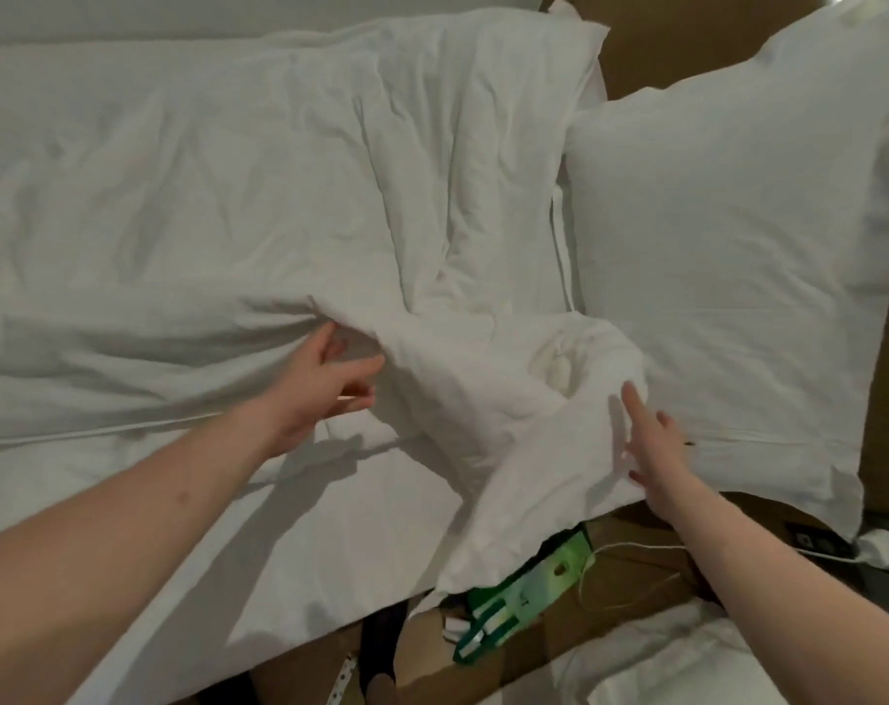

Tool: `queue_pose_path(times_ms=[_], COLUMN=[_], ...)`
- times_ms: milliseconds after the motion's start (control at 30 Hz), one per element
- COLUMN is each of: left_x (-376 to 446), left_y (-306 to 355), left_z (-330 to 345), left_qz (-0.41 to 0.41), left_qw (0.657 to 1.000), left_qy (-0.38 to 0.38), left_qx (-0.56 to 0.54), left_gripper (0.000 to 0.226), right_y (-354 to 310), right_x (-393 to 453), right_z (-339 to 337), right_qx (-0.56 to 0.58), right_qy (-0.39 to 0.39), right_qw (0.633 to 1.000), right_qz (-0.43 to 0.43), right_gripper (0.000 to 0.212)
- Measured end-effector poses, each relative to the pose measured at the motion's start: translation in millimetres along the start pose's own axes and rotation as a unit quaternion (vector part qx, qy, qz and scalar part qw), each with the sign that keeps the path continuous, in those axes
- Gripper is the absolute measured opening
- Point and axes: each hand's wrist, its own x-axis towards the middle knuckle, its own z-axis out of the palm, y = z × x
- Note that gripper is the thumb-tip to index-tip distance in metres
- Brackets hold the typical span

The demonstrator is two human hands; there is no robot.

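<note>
A white duvet (pixel 203 195) lies rumpled over the bed, with a bunched fold (pixel 483 368) at its near right corner hanging over the mattress edge. My left hand (pixel 325 384) reaches under a raised ridge of the duvet, fingers loosely curled and spread; whether it grips cloth I cannot tell. My right hand (pixel 651 445) lies with straight fingers against the bunched corner, beside a large white pillow (pixel 727 256). A second pillow (pixel 508 68) lies at the head of the bed under the duvet's top edge.
A bedside surface (pixel 635 567) in brown holds a green packet (pixel 528 592), a white cable (pixel 630 547) and a charger plug (pixel 880 547). Another white pillow or bedding (pixel 686 664) sits at the bottom right. The brown headboard (pixel 661 43) rises behind the pillows.
</note>
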Motion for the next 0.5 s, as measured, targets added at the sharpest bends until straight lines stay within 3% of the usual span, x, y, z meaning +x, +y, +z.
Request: queue_pose_path(times_ms=[67, 167, 300, 400, 500], left_x=[5, 10, 12, 8, -3], left_y=[-23, -58, -112, -133, -133], left_z=[5, 4, -17, -31, -32], left_qz=[0.012, 0.002, -0.104, -0.170, -0.174], left_qw=[0.992, 0.957, 0.938, 0.950, 0.947], left_qy=[-0.007, 0.031, 0.058, 0.071, 0.054], left_qx=[0.128, 0.287, 0.326, 0.253, 0.265], left_gripper=[0.086, 0.085, 0.076, 0.063, 0.057], right_y=[25, 67, 107, 100, 67], right_x=[-14, -34, -40, -41, -52], right_z=[13, 47, 95, 112, 111], right_qx=[-0.072, -0.107, -0.037, 0.112, 0.198], right_qy=[-0.046, -0.107, -0.129, -0.111, -0.090], right_qw=[0.996, 0.988, 0.985, 0.963, 0.963], right_qz=[0.002, 0.016, 0.110, 0.218, 0.162], right_gripper=[0.120, 0.121, 0.120, 0.078, 0.021])
